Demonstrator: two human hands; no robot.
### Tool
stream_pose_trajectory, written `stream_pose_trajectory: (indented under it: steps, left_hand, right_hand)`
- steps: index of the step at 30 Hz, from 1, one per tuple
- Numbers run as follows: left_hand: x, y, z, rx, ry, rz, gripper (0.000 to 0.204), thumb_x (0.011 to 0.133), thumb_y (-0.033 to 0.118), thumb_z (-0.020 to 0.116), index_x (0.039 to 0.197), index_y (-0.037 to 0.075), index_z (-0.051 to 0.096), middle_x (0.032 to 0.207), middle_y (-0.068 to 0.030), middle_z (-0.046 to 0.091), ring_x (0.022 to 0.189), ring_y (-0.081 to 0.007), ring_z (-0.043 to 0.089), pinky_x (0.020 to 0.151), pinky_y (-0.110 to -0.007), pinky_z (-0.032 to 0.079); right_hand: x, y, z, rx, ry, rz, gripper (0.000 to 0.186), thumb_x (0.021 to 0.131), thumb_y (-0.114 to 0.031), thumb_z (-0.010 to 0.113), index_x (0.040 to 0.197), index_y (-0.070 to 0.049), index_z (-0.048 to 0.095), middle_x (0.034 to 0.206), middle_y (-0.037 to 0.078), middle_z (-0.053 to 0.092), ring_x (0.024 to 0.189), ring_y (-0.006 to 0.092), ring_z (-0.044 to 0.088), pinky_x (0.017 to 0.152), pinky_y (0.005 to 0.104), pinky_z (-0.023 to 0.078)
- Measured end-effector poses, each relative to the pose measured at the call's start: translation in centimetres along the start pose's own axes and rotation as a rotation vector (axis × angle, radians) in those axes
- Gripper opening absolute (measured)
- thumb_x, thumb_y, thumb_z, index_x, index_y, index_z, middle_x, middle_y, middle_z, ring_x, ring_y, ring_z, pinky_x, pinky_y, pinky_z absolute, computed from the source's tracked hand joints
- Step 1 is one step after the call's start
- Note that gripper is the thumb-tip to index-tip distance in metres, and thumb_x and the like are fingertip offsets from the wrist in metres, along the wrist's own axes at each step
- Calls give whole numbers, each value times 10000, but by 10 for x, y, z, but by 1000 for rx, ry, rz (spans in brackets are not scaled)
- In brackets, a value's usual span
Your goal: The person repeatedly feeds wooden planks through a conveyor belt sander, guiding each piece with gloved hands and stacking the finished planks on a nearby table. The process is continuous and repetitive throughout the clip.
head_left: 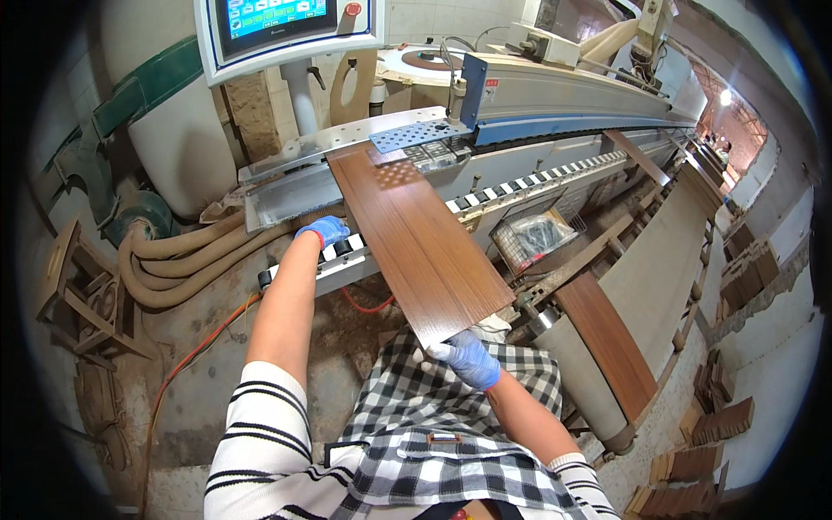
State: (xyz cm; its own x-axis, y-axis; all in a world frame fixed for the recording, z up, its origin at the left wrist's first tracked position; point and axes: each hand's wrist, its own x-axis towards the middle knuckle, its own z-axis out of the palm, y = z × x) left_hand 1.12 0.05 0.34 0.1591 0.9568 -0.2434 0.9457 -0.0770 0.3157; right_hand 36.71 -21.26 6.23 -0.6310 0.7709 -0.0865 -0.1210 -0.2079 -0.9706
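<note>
A long brown wood-grain board lies slanted across the roller rail, its far end under the blue perforated plate of the machine. At the board's near end, my right hand, in a blue glove, is closed on the edge by the corner. My left hand, also gloved in blue, is at the board's left side, low over the black-and-white roller rail. Its fingers are bent out of sight, and whether it grips anything cannot be made out.
A control screen with a red button stands at the upper left. Thick ribbed hoses curve below it. To the right runs a conveyor belt carrying another brown board. A wire basket sits between. Board stacks stand far right.
</note>
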Motion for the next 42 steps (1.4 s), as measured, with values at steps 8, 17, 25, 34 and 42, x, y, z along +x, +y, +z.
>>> stream_pose_trajectory:
  steps: [8,17,25,34,42]
  left_hand:
    - [-5,9,-3,-54,-2,-32,463,833,433,457,1054,52,600,1110,-179,573,1049,-354,517,889,-392,407]
    - [-16,24,-14,-65,-58,-67,477,841,443,454,1080,52,587,1120,-176,568,1061,-358,505,892,-385,402]
    - [-6,8,-5,-75,-43,-56,507,824,469,479,1099,57,585,1129,-165,572,1063,-345,518,897,-382,405]
    - [-6,6,-5,-120,-96,-58,510,807,463,497,1087,47,593,1098,-170,590,1022,-337,545,873,-384,419]
    - [-3,-3,-1,-79,-51,-57,467,818,443,483,1050,57,607,1060,-177,602,1002,-339,554,864,-386,418]
  right_hand:
    - [-6,13,-9,75,164,31,375,822,-326,609,932,32,588,816,94,609,734,156,576,669,272,485]
    - [-11,29,-60,168,452,-100,403,864,-353,554,894,49,560,736,132,609,620,170,592,567,255,492]
    - [-11,16,-108,430,748,-53,462,842,-466,539,704,-26,511,531,102,543,421,169,510,412,252,436]
    - [-58,2,-154,378,962,-155,302,902,-321,493,1011,-40,521,634,-4,492,508,76,445,546,234,458]
    - [-303,151,-252,-98,1872,-156,554,876,-146,522,1359,-94,255,777,65,519,543,106,477,408,240,391]
